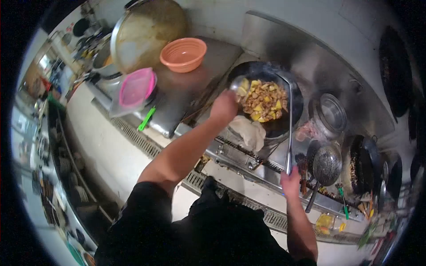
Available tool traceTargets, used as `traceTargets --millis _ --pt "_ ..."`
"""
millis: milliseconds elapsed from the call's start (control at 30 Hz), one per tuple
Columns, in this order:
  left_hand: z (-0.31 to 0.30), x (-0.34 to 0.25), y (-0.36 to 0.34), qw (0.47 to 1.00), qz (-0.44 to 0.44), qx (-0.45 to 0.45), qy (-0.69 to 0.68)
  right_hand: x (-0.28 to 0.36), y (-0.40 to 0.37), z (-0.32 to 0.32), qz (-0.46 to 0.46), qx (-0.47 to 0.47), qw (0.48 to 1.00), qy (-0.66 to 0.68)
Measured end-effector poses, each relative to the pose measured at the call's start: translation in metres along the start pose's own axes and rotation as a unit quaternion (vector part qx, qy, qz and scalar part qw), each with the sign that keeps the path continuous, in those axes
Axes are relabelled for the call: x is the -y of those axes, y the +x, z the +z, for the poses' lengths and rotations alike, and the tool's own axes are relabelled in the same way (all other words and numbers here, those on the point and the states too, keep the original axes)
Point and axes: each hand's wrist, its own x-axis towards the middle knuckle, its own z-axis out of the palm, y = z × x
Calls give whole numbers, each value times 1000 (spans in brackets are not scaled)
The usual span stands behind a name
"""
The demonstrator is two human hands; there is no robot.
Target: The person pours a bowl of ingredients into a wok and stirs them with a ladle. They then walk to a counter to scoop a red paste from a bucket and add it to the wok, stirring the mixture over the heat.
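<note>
grips near-left rim of wok (284, 126) with left hand (224, 106) closed tight, just above white cloth (248, 131); holds end of long ladle (290, 133) in fisted right hand (290, 181), over yellow-brown food (264, 99) in wok on stove, near orange bowl (183, 54)

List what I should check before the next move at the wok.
1. Grip of left hand on the wok rim: cannot tell.
2. Hold of right hand on the ladle handle: ok, closed round it.
3. The food all inside the wok: ok.
4. The cloth clear of the wok: not ok, it lies at the near edge.
5. Flame under the wok: cannot tell, hidden.
</note>
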Motion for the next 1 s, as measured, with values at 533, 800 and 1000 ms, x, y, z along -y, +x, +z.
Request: traceTargets --millis 533,800,1000 --pt "22 -8 106 950 239 159 125 34 -47 49 113 4 993 18" --pt "34 79 90 976 -58 27 -208 68 -51 61 158 28 986 42" --pt "-8 213 -14 619 -442 -120 -638 44 -54 35 58 34 994 -85"
